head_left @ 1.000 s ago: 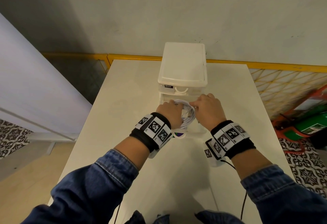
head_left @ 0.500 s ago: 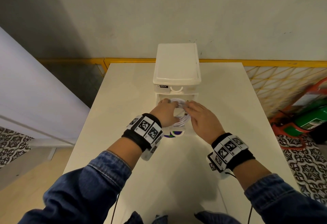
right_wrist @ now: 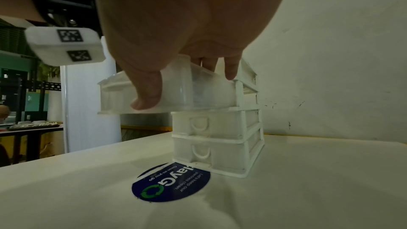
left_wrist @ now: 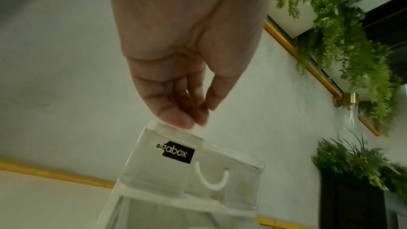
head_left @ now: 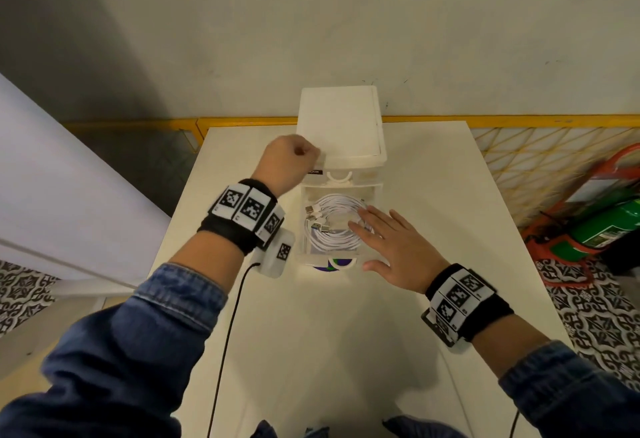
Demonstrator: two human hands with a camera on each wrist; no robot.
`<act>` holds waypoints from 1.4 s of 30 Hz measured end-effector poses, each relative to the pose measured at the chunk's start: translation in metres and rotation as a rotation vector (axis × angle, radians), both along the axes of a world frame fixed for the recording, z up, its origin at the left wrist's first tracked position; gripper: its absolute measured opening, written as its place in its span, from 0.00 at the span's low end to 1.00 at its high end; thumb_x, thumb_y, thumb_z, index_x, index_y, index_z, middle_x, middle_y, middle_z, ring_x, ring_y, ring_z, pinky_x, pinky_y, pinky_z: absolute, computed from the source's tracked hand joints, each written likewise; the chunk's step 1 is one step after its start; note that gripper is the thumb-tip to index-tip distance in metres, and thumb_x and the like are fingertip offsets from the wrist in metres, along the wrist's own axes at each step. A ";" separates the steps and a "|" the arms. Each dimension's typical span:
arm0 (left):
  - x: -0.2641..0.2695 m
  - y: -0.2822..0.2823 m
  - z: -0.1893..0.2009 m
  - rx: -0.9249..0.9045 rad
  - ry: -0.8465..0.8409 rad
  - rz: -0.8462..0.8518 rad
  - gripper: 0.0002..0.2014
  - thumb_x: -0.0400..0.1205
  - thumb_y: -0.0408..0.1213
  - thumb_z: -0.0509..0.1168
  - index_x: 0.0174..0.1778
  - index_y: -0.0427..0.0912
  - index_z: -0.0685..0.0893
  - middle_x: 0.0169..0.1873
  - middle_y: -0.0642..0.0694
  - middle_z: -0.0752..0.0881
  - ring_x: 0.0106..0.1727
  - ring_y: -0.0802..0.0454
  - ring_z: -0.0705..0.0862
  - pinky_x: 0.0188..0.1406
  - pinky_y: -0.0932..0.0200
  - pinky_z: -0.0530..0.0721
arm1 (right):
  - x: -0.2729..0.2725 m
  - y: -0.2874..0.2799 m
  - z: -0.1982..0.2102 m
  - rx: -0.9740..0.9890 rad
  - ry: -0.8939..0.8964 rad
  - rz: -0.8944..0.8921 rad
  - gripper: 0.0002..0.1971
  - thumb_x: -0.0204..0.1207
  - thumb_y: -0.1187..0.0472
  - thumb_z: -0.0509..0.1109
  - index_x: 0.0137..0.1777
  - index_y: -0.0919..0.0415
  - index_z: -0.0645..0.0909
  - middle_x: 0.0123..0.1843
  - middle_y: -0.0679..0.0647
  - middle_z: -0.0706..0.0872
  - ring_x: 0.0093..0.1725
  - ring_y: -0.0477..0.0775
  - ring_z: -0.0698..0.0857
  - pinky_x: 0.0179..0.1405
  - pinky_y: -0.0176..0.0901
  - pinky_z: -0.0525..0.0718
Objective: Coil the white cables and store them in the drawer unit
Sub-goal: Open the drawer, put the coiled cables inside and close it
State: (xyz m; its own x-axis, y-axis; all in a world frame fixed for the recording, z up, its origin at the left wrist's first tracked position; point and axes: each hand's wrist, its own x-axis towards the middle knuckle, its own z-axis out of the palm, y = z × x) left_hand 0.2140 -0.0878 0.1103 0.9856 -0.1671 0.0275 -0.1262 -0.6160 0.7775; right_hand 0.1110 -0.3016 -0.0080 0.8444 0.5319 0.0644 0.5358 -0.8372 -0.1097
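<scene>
The white drawer unit [head_left: 341,126] stands at the back of the white table [head_left: 329,351]. Its second drawer [head_left: 304,226] is pulled out, and the coiled white cables [head_left: 329,233] lie inside with their plugs on the left. My right hand [head_left: 377,243] hovers flat over the drawer's right side with its fingers straight and spread. In the right wrist view its thumb [right_wrist: 147,97] lies against the drawer [right_wrist: 198,93]. My left hand [head_left: 289,164] is curled into a fist at the unit's top front-left corner; its fingertips [left_wrist: 182,119] touch that corner and hold nothing.
A round blue sticker [right_wrist: 171,182] lies on the table under the open drawer. Two lower drawers [right_wrist: 211,124] are closed. A black lead [head_left: 225,333] trails across the table on the left. A green extinguisher [head_left: 609,223] sits on the floor to the right.
Both hands have let go of the cable coil, which now lies in the drawer. My left hand rose to the unit's top corner; my right hand flattened and drew back to the right.
</scene>
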 end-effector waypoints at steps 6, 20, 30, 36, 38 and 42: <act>0.037 -0.008 -0.011 0.221 0.245 -0.001 0.38 0.81 0.59 0.56 0.79 0.36 0.55 0.72 0.32 0.72 0.69 0.35 0.75 0.63 0.48 0.74 | -0.003 -0.001 -0.006 -0.048 -0.052 0.000 0.33 0.77 0.40 0.49 0.80 0.53 0.56 0.81 0.59 0.63 0.81 0.60 0.61 0.80 0.61 0.55; 0.052 -0.010 -0.023 0.260 0.307 -0.116 0.43 0.80 0.58 0.59 0.79 0.34 0.45 0.59 0.32 0.80 0.51 0.37 0.83 0.37 0.51 0.83 | 0.035 0.005 0.008 -0.131 -0.085 -0.053 0.31 0.76 0.41 0.49 0.75 0.55 0.66 0.77 0.60 0.73 0.76 0.60 0.71 0.72 0.69 0.65; 0.052 -0.009 -0.021 0.263 0.327 -0.125 0.41 0.80 0.57 0.60 0.78 0.34 0.48 0.62 0.32 0.79 0.56 0.36 0.82 0.49 0.43 0.86 | 0.045 0.010 0.008 -0.122 -0.347 -0.097 0.31 0.66 0.44 0.73 0.67 0.58 0.76 0.53 0.57 0.83 0.53 0.60 0.80 0.52 0.53 0.80; 0.051 -0.008 -0.019 0.255 0.341 -0.123 0.42 0.80 0.56 0.60 0.78 0.35 0.47 0.64 0.33 0.78 0.58 0.35 0.82 0.54 0.38 0.86 | 0.056 0.024 0.015 -0.187 -0.344 -0.223 0.28 0.59 0.47 0.78 0.60 0.55 0.81 0.48 0.56 0.83 0.48 0.59 0.80 0.46 0.50 0.81; 0.050 -0.008 -0.018 0.258 0.332 -0.125 0.41 0.80 0.56 0.60 0.78 0.33 0.49 0.63 0.32 0.79 0.58 0.35 0.82 0.55 0.37 0.85 | 0.056 0.027 0.014 -0.142 -0.319 -0.245 0.26 0.58 0.51 0.80 0.58 0.55 0.82 0.47 0.57 0.84 0.48 0.60 0.81 0.45 0.50 0.81; 0.050 -0.009 -0.020 0.268 0.327 -0.127 0.42 0.80 0.57 0.60 0.78 0.33 0.48 0.62 0.32 0.79 0.57 0.34 0.83 0.54 0.36 0.85 | 0.058 0.031 0.013 -0.088 -0.322 -0.250 0.23 0.61 0.59 0.79 0.57 0.51 0.82 0.45 0.56 0.83 0.46 0.61 0.82 0.44 0.49 0.80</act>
State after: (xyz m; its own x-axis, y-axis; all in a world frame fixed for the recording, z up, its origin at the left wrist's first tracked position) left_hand 0.2641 -0.0964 0.0907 0.9064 -0.2466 -0.3429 0.0119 -0.7966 0.6044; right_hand 0.1688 -0.2706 0.0045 0.8925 0.3279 0.3097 0.3097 -0.9447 0.1077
